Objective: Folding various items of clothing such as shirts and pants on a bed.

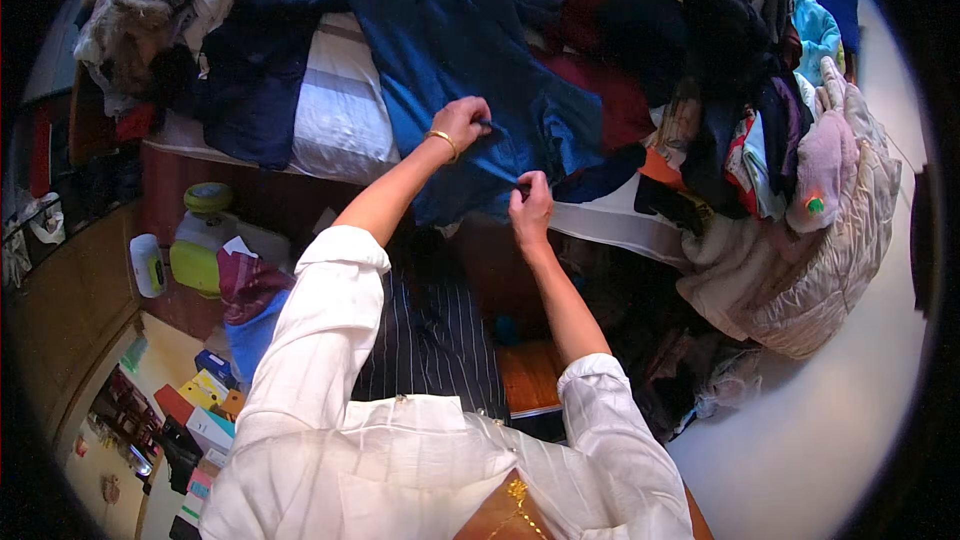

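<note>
A dark blue garment (450,37) lies spread over the near edge of the bed, its lower end hanging over the side. My left hand (460,124), with a gold bangle at the wrist, pinches a fold of this cloth between thumb and fingers. Lower and to the right, my right hand (532,206) has its fingers curled on the garment's bottom edge. Left of it, a navy garment with a buttoned pocket (262,52) drapes across white and grey striped bedding (341,101). Dark red cloth (607,97) shows from beneath the blue garment's right side.
Heaped clothes (697,37) fill the bed's right side, with a pink fuzzy item (823,165) and a beige quilted cover (832,285) hanging down. A lime-and-clear container (195,266) stands below left. Several boxes (206,390) are stacked lower left. A white wall (810,435) bounds the right.
</note>
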{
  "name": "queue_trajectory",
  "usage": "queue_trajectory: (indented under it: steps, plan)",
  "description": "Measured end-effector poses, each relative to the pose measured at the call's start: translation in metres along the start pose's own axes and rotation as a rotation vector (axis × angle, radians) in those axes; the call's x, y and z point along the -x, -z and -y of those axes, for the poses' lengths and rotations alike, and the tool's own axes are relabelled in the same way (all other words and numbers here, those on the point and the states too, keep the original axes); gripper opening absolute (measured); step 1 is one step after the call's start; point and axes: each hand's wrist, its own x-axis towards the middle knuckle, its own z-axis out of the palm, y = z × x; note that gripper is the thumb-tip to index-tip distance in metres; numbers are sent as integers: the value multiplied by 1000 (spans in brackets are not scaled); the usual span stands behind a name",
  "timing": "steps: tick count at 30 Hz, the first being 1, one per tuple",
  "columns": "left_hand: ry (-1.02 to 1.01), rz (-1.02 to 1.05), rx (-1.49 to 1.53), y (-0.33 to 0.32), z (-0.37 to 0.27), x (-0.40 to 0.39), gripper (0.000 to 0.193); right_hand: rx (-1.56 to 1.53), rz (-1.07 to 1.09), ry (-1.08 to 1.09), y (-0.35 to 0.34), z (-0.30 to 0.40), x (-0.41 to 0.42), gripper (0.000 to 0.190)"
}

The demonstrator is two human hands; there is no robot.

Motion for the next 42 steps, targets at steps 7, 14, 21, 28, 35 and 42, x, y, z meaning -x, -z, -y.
queue_trajectory:
  steps: [7, 14, 21, 28, 35, 42]
  plan:
    - [-309, -331, -248, -10, -28, 34, 47, -561, -31, -571, -11, -45, 0, 33]
    - [-453, 157, -777, -19, 33, 118, 87, -369, -19, -571, -10, -57, -9, 25]
    - [-705, 284, -1003, -17, 66, 139, 97, -912, -350, -1011, 44, -46, -55, 26]
    - [-656, 147, -505, -28, -10, 118, 64, -1098, -186, -1076, 85, -78, -79, 13]
    - [320, -8, 860, -18, 23, 48, 36, -283, -121, 120, 50, 51, -37, 21]
    - [737, 103, 902, -2, 4, 19, 67, 392, 421, 725, 8, -3, -10, 34]
